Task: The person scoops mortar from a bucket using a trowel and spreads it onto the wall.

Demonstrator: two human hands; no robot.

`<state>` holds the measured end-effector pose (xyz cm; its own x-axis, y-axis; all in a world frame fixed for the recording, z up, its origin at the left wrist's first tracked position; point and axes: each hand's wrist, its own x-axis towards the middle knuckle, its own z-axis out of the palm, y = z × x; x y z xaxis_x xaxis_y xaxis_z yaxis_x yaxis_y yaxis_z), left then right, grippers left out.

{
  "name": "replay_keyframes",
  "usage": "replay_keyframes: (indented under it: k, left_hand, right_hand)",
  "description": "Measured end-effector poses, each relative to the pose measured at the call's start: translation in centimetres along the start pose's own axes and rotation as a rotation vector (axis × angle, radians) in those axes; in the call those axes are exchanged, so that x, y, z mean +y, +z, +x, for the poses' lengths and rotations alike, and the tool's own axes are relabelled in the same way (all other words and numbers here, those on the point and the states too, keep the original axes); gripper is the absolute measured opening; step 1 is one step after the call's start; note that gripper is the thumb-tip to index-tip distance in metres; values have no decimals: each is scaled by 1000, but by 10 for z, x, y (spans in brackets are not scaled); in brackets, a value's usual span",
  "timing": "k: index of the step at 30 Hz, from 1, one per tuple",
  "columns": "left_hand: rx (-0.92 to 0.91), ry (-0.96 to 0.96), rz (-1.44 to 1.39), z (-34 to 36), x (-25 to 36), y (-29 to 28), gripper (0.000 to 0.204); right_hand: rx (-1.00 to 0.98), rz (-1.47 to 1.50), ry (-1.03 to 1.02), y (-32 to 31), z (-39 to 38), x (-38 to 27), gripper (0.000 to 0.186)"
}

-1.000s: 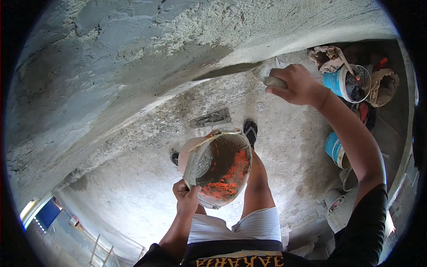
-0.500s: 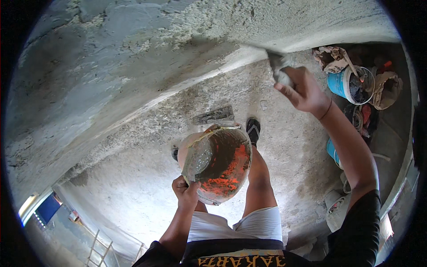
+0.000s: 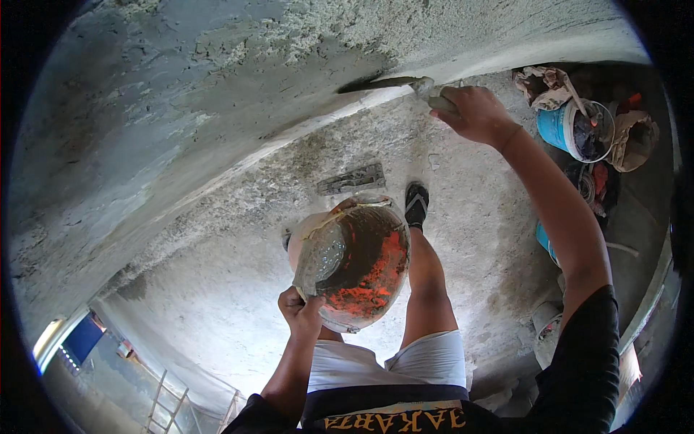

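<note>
Firmly, right hand (image 3: 473, 114) has fingers wrapped round trowel (image 3: 443, 106) by handle, upper right of centre; blade at wall (image 3: 130, 145), contact unclear. Left hand (image 3: 300, 312) has fingers clamped on rim of bucket (image 3: 309, 271), centre. Wall seems part-done: smoother upper left, coarse patch (image 3: 340, 36) top centre apparently unfinished

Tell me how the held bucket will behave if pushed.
The bucket would probably swing or tip, since the left grip holds its rim at one side. It is likely fairly stiff, given its rounded shape. Grey residue inside may make it heavier than when clean.
</note>
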<state>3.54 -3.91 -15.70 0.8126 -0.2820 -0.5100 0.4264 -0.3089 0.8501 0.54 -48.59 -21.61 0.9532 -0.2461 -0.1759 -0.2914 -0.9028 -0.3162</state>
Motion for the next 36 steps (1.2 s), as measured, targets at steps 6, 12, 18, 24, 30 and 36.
replay_keyframes:
  k: [6,12,18,24,30,36]
  left_hand:
    - [15,-31,188,-19,32,-22,5]
    - [23,176,43,-59,107,-35,5]
    - [69,625,68,-117,215,-65,6]
    - [225,985,3,-137,279,-101,7]
    - [402,1348,78,-152,324,-125,15]
    - [378,1313,-221,-175,350,-131,17]
  right_hand:
    - [283,378,217,-28,-102,-70,32]
    - [222,709,363,-98,-226,-165,26]
    - [109,724,447,-166,-267,-224,35]
    - [228,504,-55,-236,-225,-297,33]
    - [412,-41,-412,-295,-136,-386,41]
    - [610,-238,-530,-321,-84,-415,42]
